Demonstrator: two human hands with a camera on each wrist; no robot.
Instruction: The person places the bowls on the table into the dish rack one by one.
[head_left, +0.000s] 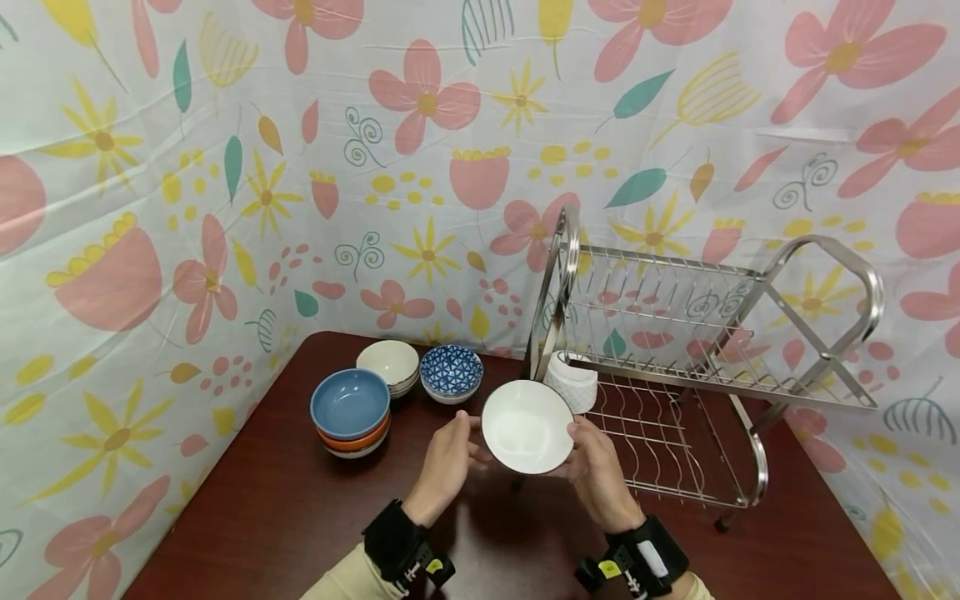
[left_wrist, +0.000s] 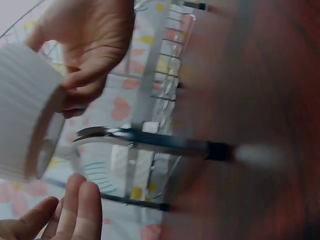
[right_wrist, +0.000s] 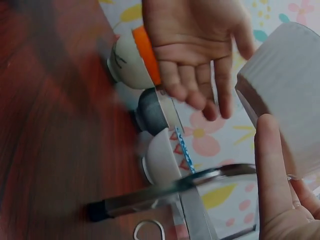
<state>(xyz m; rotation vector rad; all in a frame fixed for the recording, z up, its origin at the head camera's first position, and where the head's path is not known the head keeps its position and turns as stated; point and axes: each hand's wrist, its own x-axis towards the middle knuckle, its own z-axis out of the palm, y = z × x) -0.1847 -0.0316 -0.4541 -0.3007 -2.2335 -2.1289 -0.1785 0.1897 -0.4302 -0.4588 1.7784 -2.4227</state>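
Two black wrist straps point(head_left: 397, 540) are seen at the bottom edge of the head view, nearest the lens. The right hand point(head_left: 600, 471) is curled around the rim of a white bowl point(head_left: 527, 427), thumb along the near edge and fingers behind its ribbed outer wall; the grip is confirmed in the right wrist view. The left hand point(head_left: 447, 465) is held just beside the bowl's left edge with fingers relaxed and loosely spread; whether the fingertips touch the rim cannot be told. The bowl is held tilted, inside facing the camera, above the dark red table point(head_left: 247, 517) and just left of the steel dish rack point(head_left: 697, 375). A white ribbed cup point(head_left: 572, 381) is noted on the rack's lower tier behind the bowl. Further left, a blue bowl point(head_left: 350, 403) is stacked on an orange one, a cream bowl point(head_left: 387, 364) stands behind, and a blue patterned bowl point(head_left: 451, 370) beside it. Floral cloth point(head_left: 225, 167) is hung all round.
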